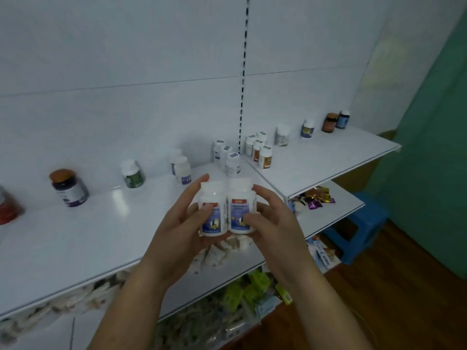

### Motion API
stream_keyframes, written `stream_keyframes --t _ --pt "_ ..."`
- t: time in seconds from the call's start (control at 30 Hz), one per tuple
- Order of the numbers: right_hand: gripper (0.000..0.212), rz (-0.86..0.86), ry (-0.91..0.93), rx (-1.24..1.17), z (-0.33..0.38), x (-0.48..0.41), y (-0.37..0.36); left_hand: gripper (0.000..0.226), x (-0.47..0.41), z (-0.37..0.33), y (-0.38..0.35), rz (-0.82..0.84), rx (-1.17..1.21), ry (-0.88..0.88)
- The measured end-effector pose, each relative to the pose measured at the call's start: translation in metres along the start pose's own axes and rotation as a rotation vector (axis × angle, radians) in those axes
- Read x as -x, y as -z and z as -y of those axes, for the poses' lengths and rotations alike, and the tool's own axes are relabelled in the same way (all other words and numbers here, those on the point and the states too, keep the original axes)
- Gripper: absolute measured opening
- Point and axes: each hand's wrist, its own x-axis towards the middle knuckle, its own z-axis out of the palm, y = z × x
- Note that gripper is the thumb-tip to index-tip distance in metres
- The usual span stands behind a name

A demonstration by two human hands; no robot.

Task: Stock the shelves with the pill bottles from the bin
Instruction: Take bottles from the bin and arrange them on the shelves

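Observation:
Two white pill bottles with blue labels and red bands are held upright side by side above the front of the top shelf [75,238]. My left hand [182,223] grips the left bottle [213,210]. My right hand [270,218] grips the right bottle [240,208]. The two bottles touch each other. No bin is in view.
Bottles stand along the shelf's back: a dark jar with an orange lid [68,187], a green-labelled bottle [132,173], white bottles [182,166], a row of three [226,155], a cluster [260,149] and others further right. Lower shelves hold packets. A blue stool [358,228] stands on the floor.

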Motion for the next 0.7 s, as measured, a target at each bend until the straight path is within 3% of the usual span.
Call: stream_keyframes --t 0.23,0.5,0.7 --pt "0.05 0.016 0.018 0.155 -0.026 -0.068 0.032 0.055 -0.07 0.029 0.0 -0.009 -0.063 0.021" --pt "0.052 0.13 0.015 0.313 -0.064 -0.131 0.022 0.054 -0.112 0.05 0.043 -0.044 -0.354 -0.032" --pt "0.048 0.25 0.053 0.403 -0.086 -0.178 -0.01 0.054 -0.128 0.062 0.07 -0.221 -0.616 -0.131"
